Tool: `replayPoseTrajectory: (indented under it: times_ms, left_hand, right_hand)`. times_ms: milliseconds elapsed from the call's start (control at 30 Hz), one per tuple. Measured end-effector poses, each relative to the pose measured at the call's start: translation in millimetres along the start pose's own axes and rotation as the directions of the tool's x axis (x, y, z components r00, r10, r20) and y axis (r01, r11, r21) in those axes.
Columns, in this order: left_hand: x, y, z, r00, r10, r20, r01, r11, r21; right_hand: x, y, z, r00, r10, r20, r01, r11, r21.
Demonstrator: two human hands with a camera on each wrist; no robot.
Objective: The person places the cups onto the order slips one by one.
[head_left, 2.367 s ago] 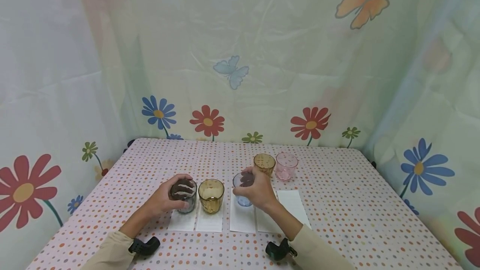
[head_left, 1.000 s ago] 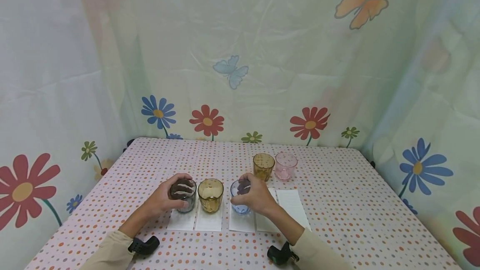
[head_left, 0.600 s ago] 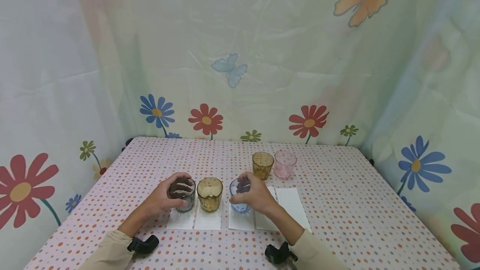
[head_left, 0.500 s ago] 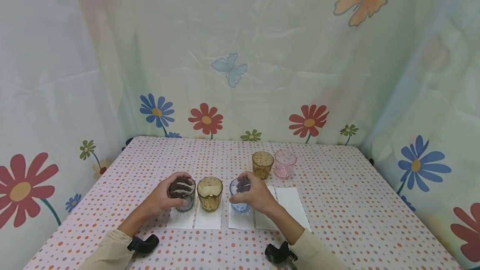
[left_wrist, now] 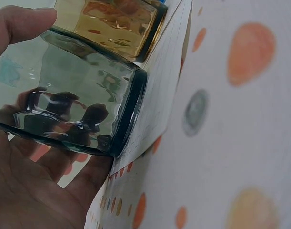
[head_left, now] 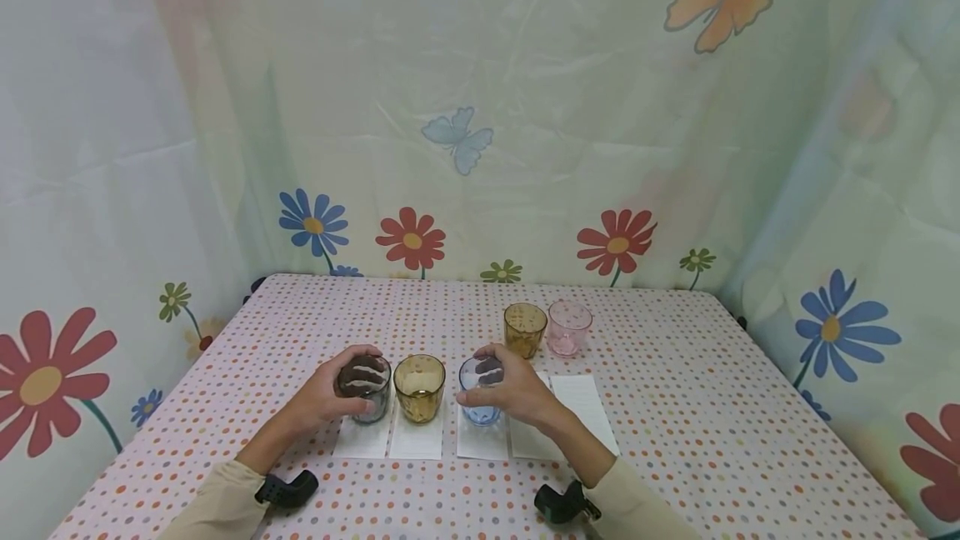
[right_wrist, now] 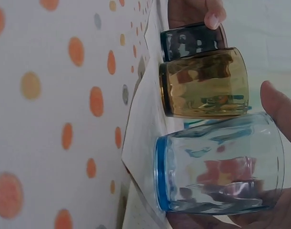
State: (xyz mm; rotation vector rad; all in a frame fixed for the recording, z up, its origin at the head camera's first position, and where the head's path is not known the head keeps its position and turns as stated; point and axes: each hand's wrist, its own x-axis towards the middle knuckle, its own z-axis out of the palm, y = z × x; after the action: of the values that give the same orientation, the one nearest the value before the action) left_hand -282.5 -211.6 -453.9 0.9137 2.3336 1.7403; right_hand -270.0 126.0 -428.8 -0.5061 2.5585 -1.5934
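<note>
My left hand (head_left: 330, 386) holds a dark grey glass (left_wrist: 78, 90), thumb at the near side and fingers round the far side. The glass stands upright on a white paper strip (head_left: 363, 442). Right beside it is an amber glass (head_left: 420, 390) on another strip. Farther right, a light blue glass (right_wrist: 216, 167) stands on a strip, with my right hand (head_left: 521, 390) loosely around it. In the right wrist view the right thumb (right_wrist: 278, 107) is lifted clear of the glass. The other right fingers lie behind the glass, partly seen through it.
Behind the right hand stand a second amber glass (head_left: 525, 332) and a pink glass (head_left: 570, 327), side by side. More white paper (head_left: 585, 407) lies at the right. A dotted cloth covers the table (head_left: 690, 407), and a flowered curtain (head_left: 480, 65) hangs behind.
My right hand brought the blue glass nearer and set it down on its strip. Its grip has since loosened, the hand shifting slightly right. The left hand stays on the grey glass.
</note>
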Motion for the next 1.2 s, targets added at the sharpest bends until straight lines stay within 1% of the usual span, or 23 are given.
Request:
replayPoseTrajectory:
  times_ms: [100,233,433,567,800,867,1067,1133,1200]
  left_hand:
    - [0.2,0.0,-0.1,1.000,0.004,-0.002,-0.004,1.000,0.005]
    - [0.8,-0.4,0.0,1.000,0.006,-0.001,-0.006,1.000,0.001]
    - [1.1,-2.1,0.1,1.000,0.008,0.010,-0.008,1.000,-0.003]
    - [1.0,-2.7,0.0,1.000,0.007,0.008,-0.007,1.000,-0.004]
    - [0.6,-1.8,-0.1,1.000,0.001,-0.001,-0.001,1.000,0.005]
    - [0.7,-1.4,0.0,1.000,0.001,0.000,-0.001,1.000,0.005]
    - [1.4,-1.0,0.2,1.000,0.006,-0.001,-0.006,1.000,0.001]
    - [1.3,-1.2,0.0,1.000,0.007,-0.001,-0.007,1.000,0.000]
    - [1.0,-1.7,0.0,1.000,0.007,-0.001,-0.007,1.000,-0.001]
  right_hand:
    - [-0.8,-1,-2,1.000,-0.013,-0.008,0.012,0.999,-0.052]
    - [-0.9,-3,-4,0.999,-0.018,-0.046,0.013,0.994,-0.110]
    - [-0.9,-5,-8,0.993,-0.006,-0.114,-0.010,0.990,-0.143]
    - [1.2,-7,-12,0.986,-0.034,-0.161,0.010,0.989,-0.150]
    - [5.5,-11,-20,0.967,-0.051,-0.251,-0.001,0.979,-0.203]
    - [6.9,-12,-23,0.959,-0.067,-0.276,0.005,0.976,-0.219]
    - [11.3,-13,-33,0.929,-0.124,-0.349,0.050,0.976,-0.213]
    - [11.7,-12,-35,0.920,-0.126,-0.371,0.051,0.978,-0.204]
    - [11.6,-12,-38,0.911,-0.114,-0.396,0.034,0.979,-0.203]
